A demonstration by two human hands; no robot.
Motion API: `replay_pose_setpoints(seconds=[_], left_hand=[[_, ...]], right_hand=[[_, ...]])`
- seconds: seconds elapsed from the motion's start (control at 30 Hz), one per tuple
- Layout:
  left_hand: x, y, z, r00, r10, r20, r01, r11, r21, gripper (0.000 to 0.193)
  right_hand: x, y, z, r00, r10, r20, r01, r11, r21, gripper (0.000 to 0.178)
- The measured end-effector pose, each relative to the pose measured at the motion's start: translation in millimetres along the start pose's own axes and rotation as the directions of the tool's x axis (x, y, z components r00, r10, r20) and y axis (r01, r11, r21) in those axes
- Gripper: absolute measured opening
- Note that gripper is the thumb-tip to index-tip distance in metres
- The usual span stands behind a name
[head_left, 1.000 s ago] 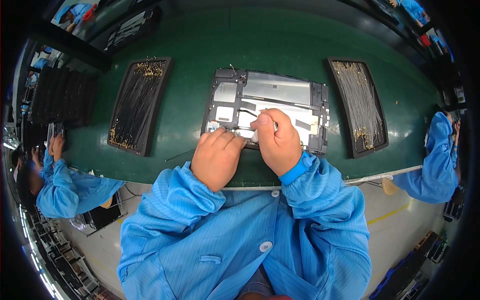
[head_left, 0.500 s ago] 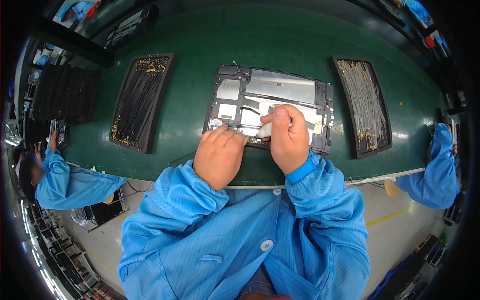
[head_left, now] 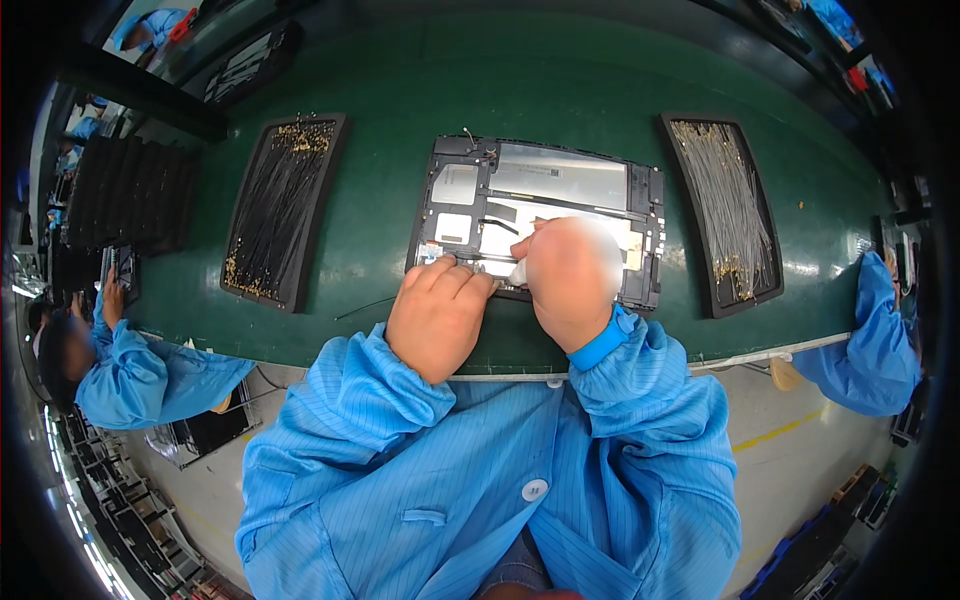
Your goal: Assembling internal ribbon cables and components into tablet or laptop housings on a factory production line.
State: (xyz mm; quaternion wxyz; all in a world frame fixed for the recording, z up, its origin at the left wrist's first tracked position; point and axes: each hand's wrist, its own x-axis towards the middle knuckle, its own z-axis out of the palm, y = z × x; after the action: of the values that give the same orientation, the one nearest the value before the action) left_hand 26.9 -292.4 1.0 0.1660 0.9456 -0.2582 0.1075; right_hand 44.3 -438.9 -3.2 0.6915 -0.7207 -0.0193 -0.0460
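An opened flat electronic device (head_left: pixel 560 158), like a tablet with its inner parts bare, lies on the green table before me. My left hand (head_left: pixel 438 315) rests at its near edge, fingers bent and held together, their tips pressed down there. A thin black cable (head_left: pixel 365 308) runs out from beneath this hand to the left. In my right hand (head_left: pixel 572 280) is a small white object (head_left: pixel 518 272), gripped in closed fingers with its lower end down at the near edge, beside the left fingertips. The hand covers most of it, so its kind is hidden.
A black tray of black cables (head_left: pixel 280 210) lies to the left, another of grey cables (head_left: pixel 722 210) to the right. Stacked black trays (head_left: pixel 130 190) stand at the far left. Co-workers in blue sit at the left (head_left: pixel 150 375) and right (head_left: pixel 860 350).
My right hand has tipped slightly lower and forward over the device and now covers more of the white object. The left hand has barely moved.
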Motion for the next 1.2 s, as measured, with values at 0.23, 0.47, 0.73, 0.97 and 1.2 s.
replay_pose_setpoints(seconds=[0.23, 0.47, 0.73, 0.97, 1.2], left_hand=[[1.5, -0.3, 2.2, 1.0, 0.007, 0.001, -0.007, 0.999, -0.032, 0.018], [-3.8, -6.1, 1.8, 0.998, 0.01, 0.064, -0.006, 0.998, -0.067, 0.022], [-25.2, 9.6, -27.8, 0.539, -0.544, 0.643, 0.81, 0.127, -0.572, 0.025], [-13.4, -15.0, -7.4, 0.202, -0.73, 0.652, 0.283, -0.594, -0.753, 0.022], [-26.9, -1.2, -32.5, 0.386, -0.671, 0.633, 0.614, -0.325, -0.719, 0.035]], right_hand=[[5.8, -12.7, -4.2, 0.969, -0.159, 0.192, 0.212, 0.93, -0.301, 0.018], [14.9, -14.9, 4.7, 0.782, -0.435, 0.446, 0.594, 0.738, -0.32, 0.014], [20.0, -8.3, -6.8, 0.948, 0.317, -0.032, -0.294, 0.909, 0.295, 0.036], [16.7, -7.6, -3.7, 0.951, 0.308, 0.002, -0.298, 0.917, 0.265, 0.039], [17.4, -7.3, -4.2, 0.958, 0.287, 0.002, -0.278, 0.928, 0.248, 0.041]])
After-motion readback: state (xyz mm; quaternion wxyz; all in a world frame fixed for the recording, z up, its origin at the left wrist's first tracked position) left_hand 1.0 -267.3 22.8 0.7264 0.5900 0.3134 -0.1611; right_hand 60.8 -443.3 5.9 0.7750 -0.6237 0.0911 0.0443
